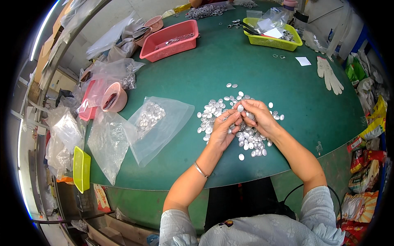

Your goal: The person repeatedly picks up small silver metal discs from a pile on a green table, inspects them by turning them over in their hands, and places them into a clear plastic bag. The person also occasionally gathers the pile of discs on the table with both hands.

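My left hand (224, 128) and my right hand (263, 117) meet over a loose pile of small oval silver metal pieces (257, 144). One oval silver piece (240, 108) is pinched between the fingertips of both hands. More silver pieces seem tucked in the curled fingers, partly hidden. Further pieces (212, 109) spread on the green table around my hands, some showing a rimmed, hollow side. Left of the pile lies a clear plastic bag (174, 119) with a heap of similar oval pieces (152, 115) inside.
On the green table (213, 61) stand a red basket (170, 43) and a lime-green basket (273, 42), both holding metal parts. A pink cup (115, 97) and more plastic bags (107, 139) sit at the left. A white glove (328, 76) and white card (303, 61) lie at the right.
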Demonstrator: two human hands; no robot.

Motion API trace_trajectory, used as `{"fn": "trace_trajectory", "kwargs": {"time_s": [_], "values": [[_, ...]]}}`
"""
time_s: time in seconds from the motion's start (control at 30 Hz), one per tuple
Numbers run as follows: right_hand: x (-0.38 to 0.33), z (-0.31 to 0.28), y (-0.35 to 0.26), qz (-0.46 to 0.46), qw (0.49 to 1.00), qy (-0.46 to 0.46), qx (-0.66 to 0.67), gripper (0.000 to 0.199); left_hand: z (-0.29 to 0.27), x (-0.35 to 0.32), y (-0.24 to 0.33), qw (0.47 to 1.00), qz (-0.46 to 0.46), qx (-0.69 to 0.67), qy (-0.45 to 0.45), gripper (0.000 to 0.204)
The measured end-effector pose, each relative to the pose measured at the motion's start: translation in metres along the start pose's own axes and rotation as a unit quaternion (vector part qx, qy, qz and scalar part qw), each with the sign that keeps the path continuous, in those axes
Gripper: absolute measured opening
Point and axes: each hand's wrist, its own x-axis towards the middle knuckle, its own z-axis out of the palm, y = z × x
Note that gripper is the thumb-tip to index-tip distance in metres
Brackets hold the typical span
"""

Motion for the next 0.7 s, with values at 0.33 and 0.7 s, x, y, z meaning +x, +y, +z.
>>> {"fn": "trace_trajectory", "kwargs": {"time_s": [0.33, 0.7], "values": [[0.0024, -0.0021, 0.0028, -0.003, 1.0, 0.015, -0.023, 0.026, 0.0066, -0.002, 0.0006, 0.999, -0.014, 0.014, 0.026, 0.015], [0.0058, -0.0037, 0.0081, -0.023, 0.999, 0.023, -0.004, 0.023, 0.0084, -0.0056, 0.0, 0.991, 0.032, 0.093, 0.087, 0.017]]}}
